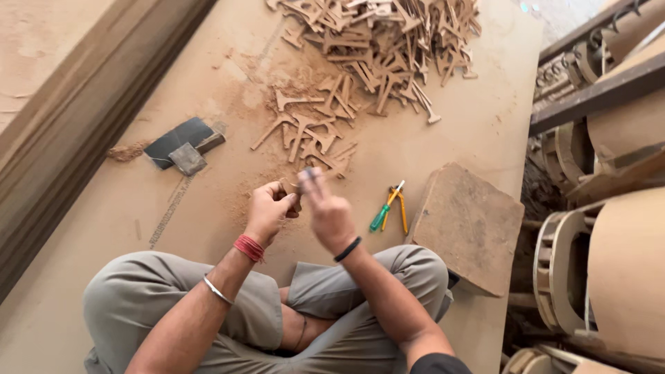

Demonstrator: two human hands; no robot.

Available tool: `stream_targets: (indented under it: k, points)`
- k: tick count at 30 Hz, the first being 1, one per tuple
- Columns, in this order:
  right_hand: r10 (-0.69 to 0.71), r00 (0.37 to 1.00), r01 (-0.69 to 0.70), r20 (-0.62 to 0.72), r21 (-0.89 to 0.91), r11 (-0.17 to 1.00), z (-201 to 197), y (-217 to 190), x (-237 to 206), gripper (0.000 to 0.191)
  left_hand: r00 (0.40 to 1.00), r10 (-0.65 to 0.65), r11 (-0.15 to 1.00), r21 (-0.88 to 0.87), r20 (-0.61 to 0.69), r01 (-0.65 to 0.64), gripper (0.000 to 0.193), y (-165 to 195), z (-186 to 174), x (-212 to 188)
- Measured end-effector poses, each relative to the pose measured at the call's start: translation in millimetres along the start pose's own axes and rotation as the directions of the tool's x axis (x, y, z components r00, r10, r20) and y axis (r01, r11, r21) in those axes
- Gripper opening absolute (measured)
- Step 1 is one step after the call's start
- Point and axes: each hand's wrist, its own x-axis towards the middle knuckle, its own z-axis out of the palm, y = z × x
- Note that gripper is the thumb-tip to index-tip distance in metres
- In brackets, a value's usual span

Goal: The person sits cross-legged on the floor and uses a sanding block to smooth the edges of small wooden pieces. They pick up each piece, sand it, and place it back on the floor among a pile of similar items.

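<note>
I observe the left hand clamped on 1 small wooden cutout, held above the fibreboard sheet, the floor surface where the person sits cross-legged, near its middle. The right hand is blurred; its fingers pinch a small dark item at the cutout, probably abrasive paper, though I cannot tell for certain. I judge the cutout light, stiff and thin, liable to snap at its narrow arms, so it is best taken by the thicker stem. Beyond lie the pile of cutouts, scattered sawdust, a green-handled tool, a dark sanding sheet and a square board.
</note>
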Motion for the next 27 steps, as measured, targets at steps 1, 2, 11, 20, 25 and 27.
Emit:
stream_targets:
  k: [1,2,11,20,25,27]
  points:
    - [-0.039,0.999,0.039,0.003,-0.008,0.999,2.9,0.4,-0.3,0.062,1.0,-0.01,0.998,-0.056,0.01,0.01,0.015,-2.9,1.0,3.1]
    - [-0.082,0.997,0.082,0.001,-0.016,0.996,4.3,5.0,1.5,0.061,1.0,-0.005,0.996,-0.086,0.021,0.007,0.015,-6.4,0.7,5.6]
    - [0.117,0.985,-0.127,-0.13,-0.077,0.989,-6.6,40.8,21.0,0.07,0.998,0.006,0.987,-0.159,0.059,0.003,0.007,-8.0,9.1,1.8]
    - [-0.002,0.931,-0.151,-0.365,-0.389,0.909,-18.7,29.3,22.4,0.048,0.997,0.061,0.991,-0.125,0.05,-0.054,0.004,1.6,10.4,-14.2]
    - [-0.023,0.99,0.007,-0.142,-0.108,0.994,-20.8,9.9,10.2,0.052,0.981,0.195,0.98,0.053,-0.005,-0.194,0.012,13.8,19.7,-25.7]
    - [-0.039,0.987,0.025,-0.153,-0.093,0.995,-19.1,4.8,8.3,0.051,0.963,0.268,0.957,0.122,-0.039,-0.261,0.016,18.7,21.4,-31.9]
